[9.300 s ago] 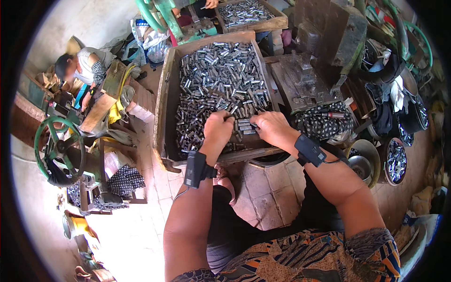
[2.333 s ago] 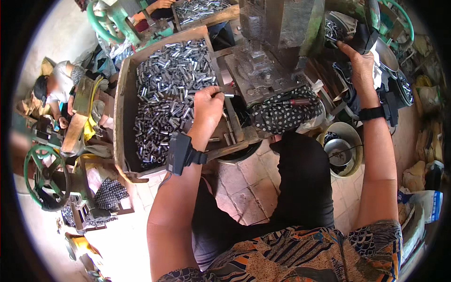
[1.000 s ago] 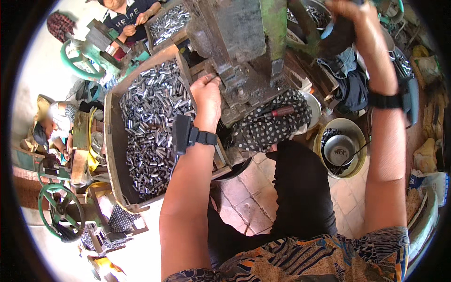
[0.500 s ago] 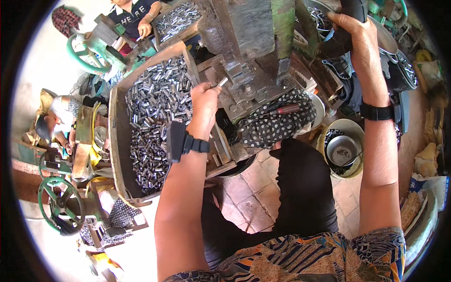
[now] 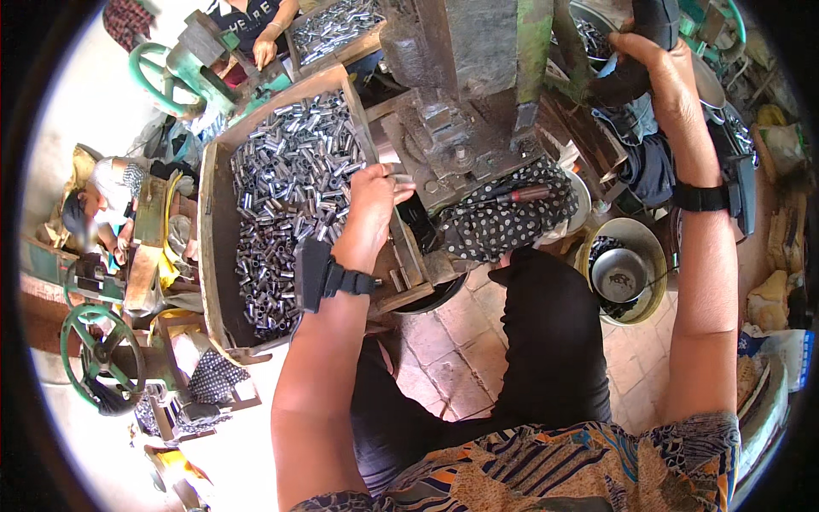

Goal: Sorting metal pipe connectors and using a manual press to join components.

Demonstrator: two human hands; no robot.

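Note:
My left hand (image 5: 372, 194) is closed, with a small metal tube (image 5: 399, 177) at its fingertips, partly hidden and blurred. It is above the right wall of a wooden tray (image 5: 215, 247) filled with short metal tubes (image 5: 294, 171). Just to the hand's right is the dark metal bed (image 5: 431, 183) of a press (image 5: 482, 51). At the upper right, my right hand (image 5: 670, 72) wraps round a thick black handle (image 5: 655, 24) of the press. Both wrists carry black straps.
A dotted cloth (image 5: 512, 213) with a red-handled tool (image 5: 531, 194) covers the press's near edge. A bucket (image 5: 653, 247) holding a metal bowl (image 5: 620, 275) stands on the tiled floor. At the far left, co-workers sit by green handwheels (image 5: 102, 354). Another tray of metal parts (image 5: 337, 36) is at the back.
My left hand has drawn back from the press bed, nearer and to the left, with the tube at its fingertips. My right hand stays on the handle. The whole view has shifted slightly.

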